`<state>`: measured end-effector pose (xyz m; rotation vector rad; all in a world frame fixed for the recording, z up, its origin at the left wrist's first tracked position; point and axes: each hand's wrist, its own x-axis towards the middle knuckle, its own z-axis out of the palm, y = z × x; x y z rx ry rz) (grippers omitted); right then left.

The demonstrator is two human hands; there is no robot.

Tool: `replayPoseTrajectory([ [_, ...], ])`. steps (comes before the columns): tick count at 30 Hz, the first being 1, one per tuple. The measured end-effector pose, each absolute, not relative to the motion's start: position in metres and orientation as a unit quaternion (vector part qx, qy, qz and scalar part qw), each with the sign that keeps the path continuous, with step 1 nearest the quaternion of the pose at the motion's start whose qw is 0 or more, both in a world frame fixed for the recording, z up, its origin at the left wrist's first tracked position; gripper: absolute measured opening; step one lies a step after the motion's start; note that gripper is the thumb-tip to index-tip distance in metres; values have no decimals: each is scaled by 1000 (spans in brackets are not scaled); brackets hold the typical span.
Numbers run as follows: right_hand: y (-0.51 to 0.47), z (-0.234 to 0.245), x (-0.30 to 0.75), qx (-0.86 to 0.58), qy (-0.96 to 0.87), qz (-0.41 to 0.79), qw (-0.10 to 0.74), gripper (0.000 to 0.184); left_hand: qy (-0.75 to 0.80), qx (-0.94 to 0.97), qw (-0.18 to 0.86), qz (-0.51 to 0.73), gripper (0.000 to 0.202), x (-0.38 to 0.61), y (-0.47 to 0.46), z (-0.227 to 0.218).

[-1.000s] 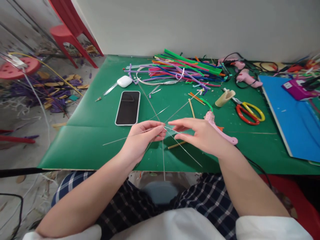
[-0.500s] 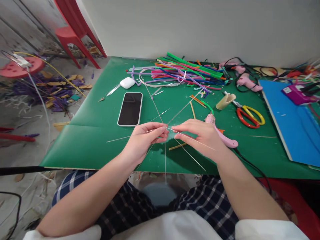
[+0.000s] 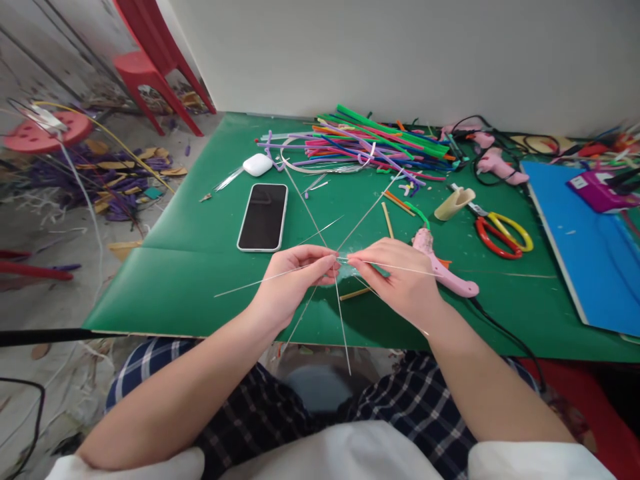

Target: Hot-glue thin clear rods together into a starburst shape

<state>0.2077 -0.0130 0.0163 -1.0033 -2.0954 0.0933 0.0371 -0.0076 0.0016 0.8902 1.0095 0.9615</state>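
Several thin pale sticks (image 3: 358,227) cross one another and fan out like spokes above the table's front part. My left hand (image 3: 303,270) is closed, its thumb and fingertips pinching the sticks at their crossing. Just to the right, my right hand (image 3: 400,270) pinches one of the sticks close to that crossing, thumb against fingers. The stick ends stick out past both hands, some toward my lap and some toward the back. Fingers hide the exact point where the sticks meet.
A phone (image 3: 263,217) and a white earbud case (image 3: 257,165) lie left. Colourful pipe cleaners (image 3: 370,147) are heaped at the back. A pink glue gun (image 3: 445,267), red-and-yellow scissors (image 3: 503,233), a bamboo piece (image 3: 454,203) and a blue board (image 3: 585,247) are on the right.
My right fingers have closed in on a stick by the crossing. The stick pointing toward my lap has swung right, and the spokes have turned slightly. My left hand keeps its pinch.
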Motion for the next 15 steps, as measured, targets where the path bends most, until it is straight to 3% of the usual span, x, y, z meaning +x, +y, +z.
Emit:
replayPoseTrajectory([
  [15,-13,15,206,-414,-817,42,400,11,464,432,630,449,15,40,-10,0],
])
